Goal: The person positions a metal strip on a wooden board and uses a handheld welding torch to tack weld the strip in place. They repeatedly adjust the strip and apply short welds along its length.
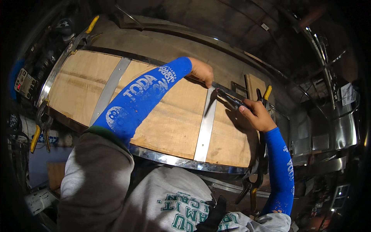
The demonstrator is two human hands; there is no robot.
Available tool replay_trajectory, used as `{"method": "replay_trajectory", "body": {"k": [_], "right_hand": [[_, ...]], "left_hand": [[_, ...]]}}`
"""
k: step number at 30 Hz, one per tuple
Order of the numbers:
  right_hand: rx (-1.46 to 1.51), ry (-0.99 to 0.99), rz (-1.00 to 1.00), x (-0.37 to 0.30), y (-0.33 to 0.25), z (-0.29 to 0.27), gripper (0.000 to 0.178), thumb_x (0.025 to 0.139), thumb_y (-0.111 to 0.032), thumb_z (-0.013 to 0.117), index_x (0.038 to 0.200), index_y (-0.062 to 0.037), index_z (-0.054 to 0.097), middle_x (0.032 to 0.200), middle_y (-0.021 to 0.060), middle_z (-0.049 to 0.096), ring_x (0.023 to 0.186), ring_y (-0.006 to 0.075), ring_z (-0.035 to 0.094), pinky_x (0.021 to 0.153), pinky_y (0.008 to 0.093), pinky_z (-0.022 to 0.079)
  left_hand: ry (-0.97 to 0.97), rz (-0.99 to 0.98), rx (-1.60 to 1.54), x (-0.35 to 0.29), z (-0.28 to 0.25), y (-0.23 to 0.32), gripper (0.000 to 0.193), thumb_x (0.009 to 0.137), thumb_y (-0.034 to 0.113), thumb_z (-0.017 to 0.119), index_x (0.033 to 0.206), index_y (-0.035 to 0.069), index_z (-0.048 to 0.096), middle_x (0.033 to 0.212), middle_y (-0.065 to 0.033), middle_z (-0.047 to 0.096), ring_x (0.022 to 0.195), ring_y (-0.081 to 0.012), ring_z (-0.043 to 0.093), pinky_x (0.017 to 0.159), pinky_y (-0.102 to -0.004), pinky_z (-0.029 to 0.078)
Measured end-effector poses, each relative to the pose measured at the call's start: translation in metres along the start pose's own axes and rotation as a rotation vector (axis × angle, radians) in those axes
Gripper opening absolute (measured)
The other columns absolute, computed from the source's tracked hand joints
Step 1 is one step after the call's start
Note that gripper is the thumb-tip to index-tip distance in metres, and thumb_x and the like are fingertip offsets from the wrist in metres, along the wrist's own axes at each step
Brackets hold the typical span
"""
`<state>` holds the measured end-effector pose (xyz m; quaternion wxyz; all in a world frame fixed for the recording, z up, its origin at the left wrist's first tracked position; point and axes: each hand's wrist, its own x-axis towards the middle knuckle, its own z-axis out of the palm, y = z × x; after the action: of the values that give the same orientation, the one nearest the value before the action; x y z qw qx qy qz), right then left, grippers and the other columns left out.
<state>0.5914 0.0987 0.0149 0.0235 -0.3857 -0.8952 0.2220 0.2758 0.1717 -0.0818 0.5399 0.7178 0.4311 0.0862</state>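
Note:
A long plywood panel (170, 120) lies in a shiny metal frame (185, 163), crossed by two flat metal strips, a left strip (112, 89) and a right strip (205, 129). My left hand (203, 72) reaches over the panel to the far edge, its fingers bent down by the far end of the right strip. What those fingers hold, if anything, is hidden. In my right hand (258, 115) is a dark, slender hand tool (231, 99), its tip pointing at that same strip end, near my left fingertips. The tool's exact kind cannot be made out.
Yellow-handled clamps grip the frame's corners: a far left clamp (83, 36), a near left clamp (40, 125), a far right clamp (266, 94) and a near right clamp (251, 189). A control box (25, 83) with a red light stands at left. Metal parts (346, 131) crowd the right.

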Motion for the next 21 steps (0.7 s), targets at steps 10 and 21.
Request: {"method": "replay_trajectory", "body": {"k": [10,21], "right_hand": [[0.218,0.005,0.182,-0.005,-0.008,0.009,0.047,0.108,-0.041,0.058,0.082,-0.0012,0.058,0.065,0.0018,0.05,0.063,0.0111,0.045,0.058,0.0337,0.037],[0.214,0.004,0.222,-0.003,-0.004,0.013,0.05,0.108,-0.046,0.059,0.09,0.0002,0.065,0.066,0.0016,0.052,0.063,0.0123,0.048,0.059,0.0333,0.04]], "left_hand": [[-0.023,0.113,0.166,-0.013,0.001,0.014,0.081,0.075,0.078,0.081,0.102,0.001,0.08,0.082,-0.0084,0.073,0.078,-0.0203,0.068,0.071,-0.0348,0.053],[0.079,0.177,0.291,-0.005,0.005,0.006,0.076,0.076,0.069,0.084,0.108,0.0,0.08,0.096,-0.0136,0.078,0.087,-0.0241,0.072,0.073,-0.036,0.053]]}}
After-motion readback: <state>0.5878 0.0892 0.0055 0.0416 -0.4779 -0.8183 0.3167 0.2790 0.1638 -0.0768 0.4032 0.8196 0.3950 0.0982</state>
